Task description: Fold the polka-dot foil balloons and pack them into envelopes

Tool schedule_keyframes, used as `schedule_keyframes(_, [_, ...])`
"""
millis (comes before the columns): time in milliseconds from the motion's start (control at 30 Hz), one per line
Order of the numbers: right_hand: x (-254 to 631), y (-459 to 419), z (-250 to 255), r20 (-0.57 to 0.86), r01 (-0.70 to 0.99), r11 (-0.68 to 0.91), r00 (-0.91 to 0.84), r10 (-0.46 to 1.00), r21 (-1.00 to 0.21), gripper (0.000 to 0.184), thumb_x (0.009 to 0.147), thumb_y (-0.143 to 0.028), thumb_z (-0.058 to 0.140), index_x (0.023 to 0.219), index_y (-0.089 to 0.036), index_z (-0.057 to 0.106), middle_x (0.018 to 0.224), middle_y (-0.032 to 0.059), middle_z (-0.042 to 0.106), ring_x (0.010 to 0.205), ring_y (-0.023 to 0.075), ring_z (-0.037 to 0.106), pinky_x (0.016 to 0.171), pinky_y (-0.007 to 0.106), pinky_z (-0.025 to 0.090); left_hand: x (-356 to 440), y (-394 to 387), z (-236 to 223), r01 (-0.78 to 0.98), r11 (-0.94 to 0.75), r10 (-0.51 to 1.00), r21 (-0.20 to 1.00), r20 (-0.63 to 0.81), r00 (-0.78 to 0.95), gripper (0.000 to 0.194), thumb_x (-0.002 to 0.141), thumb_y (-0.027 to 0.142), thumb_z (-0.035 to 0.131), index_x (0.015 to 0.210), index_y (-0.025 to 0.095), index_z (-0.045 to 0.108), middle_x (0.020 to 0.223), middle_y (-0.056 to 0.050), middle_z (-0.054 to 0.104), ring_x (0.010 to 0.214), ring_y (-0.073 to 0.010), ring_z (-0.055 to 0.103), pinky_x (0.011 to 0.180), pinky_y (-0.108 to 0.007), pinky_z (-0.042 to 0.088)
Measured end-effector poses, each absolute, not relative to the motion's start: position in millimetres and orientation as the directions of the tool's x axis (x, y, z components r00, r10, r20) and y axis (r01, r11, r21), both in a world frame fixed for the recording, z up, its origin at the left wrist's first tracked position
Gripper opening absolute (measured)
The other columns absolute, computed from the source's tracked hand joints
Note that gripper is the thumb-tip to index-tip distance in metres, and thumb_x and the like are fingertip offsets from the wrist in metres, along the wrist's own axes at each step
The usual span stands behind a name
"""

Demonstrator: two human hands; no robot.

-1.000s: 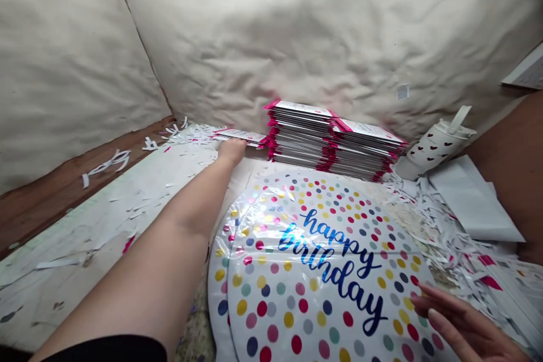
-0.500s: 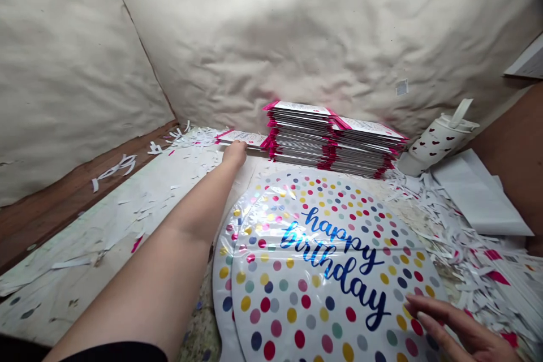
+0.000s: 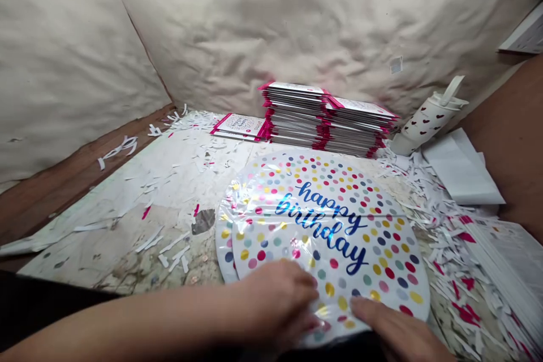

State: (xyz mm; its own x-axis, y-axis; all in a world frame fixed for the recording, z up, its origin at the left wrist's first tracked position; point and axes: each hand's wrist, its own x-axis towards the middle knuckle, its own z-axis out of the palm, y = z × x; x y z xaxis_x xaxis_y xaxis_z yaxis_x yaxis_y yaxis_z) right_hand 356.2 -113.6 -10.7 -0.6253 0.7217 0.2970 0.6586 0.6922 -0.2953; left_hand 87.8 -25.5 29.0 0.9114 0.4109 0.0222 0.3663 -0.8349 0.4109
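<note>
A flat, glossy round foil balloon with coloured dots and blue "happy birthday" lettering lies in front of me. Under it, another dotted layer sticks out on the left. My left hand is over its near edge, blurred, with the fingers curled in; whatever is between them is hidden. At the near right edge, my right hand rests its outstretched fingers on the balloon, its thumb out of sight. Against the back wall, a flat pink-and-white packet lies beside tall stacks of similar packets.
White paper shreds and pink scraps cover the right side, with more strips on the left. A white tumbler with hearts leans at the back right near white sheets. A paper-covered wall closes off the back.
My left hand has left the packet beside the stacks and come back to the balloon's near edge. My right hand has shifted left and down along the balloon. The view has tilted slightly down.
</note>
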Motion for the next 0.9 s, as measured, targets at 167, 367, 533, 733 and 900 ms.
schedule_keyframes(167, [351.7,-114.7,-8.9,0.270,0.663,0.640,-0.582,0.767,-0.388,0.039,0.079,-0.008,0.044,0.115,-0.019,0.057,0.107,0.0037,0.068,0.098,0.0133,0.064,0.087,0.018,0.049,99.4,-84.9,15.3,0.399,-0.843,0.412,0.362,-0.043,0.910,0.017,0.083,0.017,0.045,0.091,0.013,0.059,0.083,-0.007,0.064,0.076,-0.0187,0.057,0.073,-0.029,0.047])
schedule_keyframes(367, [363.5,-116.6,-12.3,0.056,0.661,0.499,-0.571,0.819,-0.560,0.041,0.082,-0.011,0.044,0.116,-0.027,0.060,0.117,0.0025,0.062,0.109,0.0171,0.058,0.093,0.027,0.047,103.8,-59.5,16.2,0.555,-0.584,0.550,0.593,-0.213,0.807,0.003,0.072,0.014,0.056,0.071,0.017,0.058,0.076,-0.001,0.062,0.071,-0.0135,0.056,0.063,-0.020,0.043])
schedule_keyframes(533, [349.8,-106.3,21.3,-0.268,0.699,0.233,-0.528,0.806,-0.676,0.073,0.061,-0.038,0.075,0.129,-0.027,0.048,0.126,0.0061,0.056,0.111,0.0258,0.056,0.093,0.033,0.046,119.8,-27.4,27.4,0.641,-0.252,0.549,0.725,-0.439,0.712,0.018,0.079,0.033,0.056,0.074,0.017,0.056,0.064,0.004,0.055,0.060,-0.0093,0.051,0.053,-0.017,0.038])
schedule_keyframes(733, [317.2,-88.3,27.9,-0.103,0.830,0.222,-0.316,0.943,-0.512,0.037,0.073,-0.008,0.046,0.103,-0.020,0.064,0.100,0.0064,0.069,0.090,0.0227,0.065,0.081,0.035,0.051,102.6,-25.2,69.2,0.655,-0.643,0.628,0.398,-0.215,0.748,0.023,0.079,0.013,0.044,0.099,0.017,0.055,0.083,-0.004,0.063,0.075,-0.0191,0.058,0.066,-0.027,0.044])
schedule_keyframes(900, [335.0,-100.4,22.1,0.178,0.740,0.290,-0.229,0.957,-0.607,0.045,0.067,-0.004,0.040,0.102,-0.021,0.063,0.098,0.0014,0.070,0.089,0.0151,0.066,0.080,0.025,0.052,30.5,-14.0,78.0,0.742,-0.656,0.755,0.138,0.105,0.648,0.065,0.081,0.031,0.052,0.139,0.020,0.026,0.139,-0.012,0.039,0.125,-0.0289,0.038,0.101,-0.043,0.032])
